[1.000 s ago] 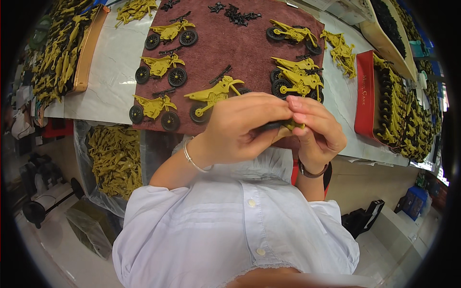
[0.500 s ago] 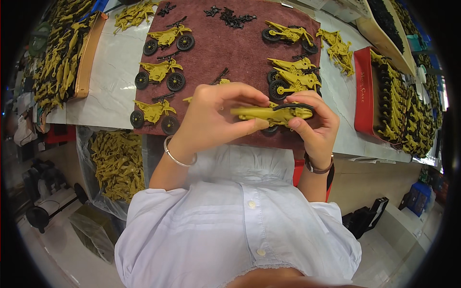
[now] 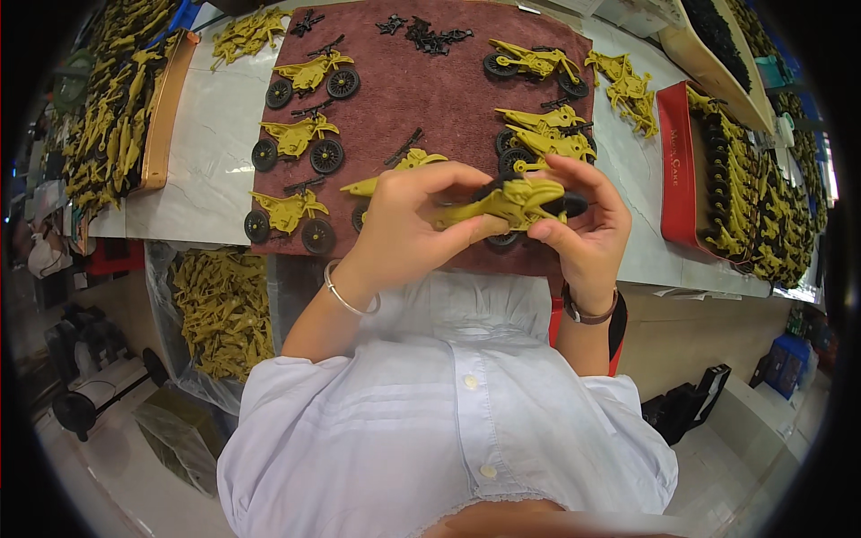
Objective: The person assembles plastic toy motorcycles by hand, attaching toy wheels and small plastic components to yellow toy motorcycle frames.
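Just above the near edge of a dark red cloth (image 3: 413, 103), I hold a yellow toy motorcycle (image 3: 516, 203) with black parts in both hands. My left hand (image 3: 404, 220) pinches its left end between thumb and fingers. Curled round the right end is my right hand (image 3: 596, 233), the thumb below and fingers above, beside a black wheel (image 3: 567, 205). Part of the toy is hidden by my fingers. Behind my left hand, another yellow toy motorcycle (image 3: 417, 159) lies partly covered.
Several toy motorcycles (image 3: 296, 139) line the cloth's left side; more (image 3: 538, 63) lie right. Small black parts (image 3: 438, 36) sit at the far edge. Yellow parts (image 3: 625, 90) lie beyond the cloth. A red box (image 3: 677, 170) stands right, a packed tray (image 3: 166, 117) left, a filled bag (image 3: 220, 314) below.
The held toy motorcycle has been turned, so its black wheel and yellow body show more fully at the right end. Both hands keep their hold, and my right fingers have shifted slightly.
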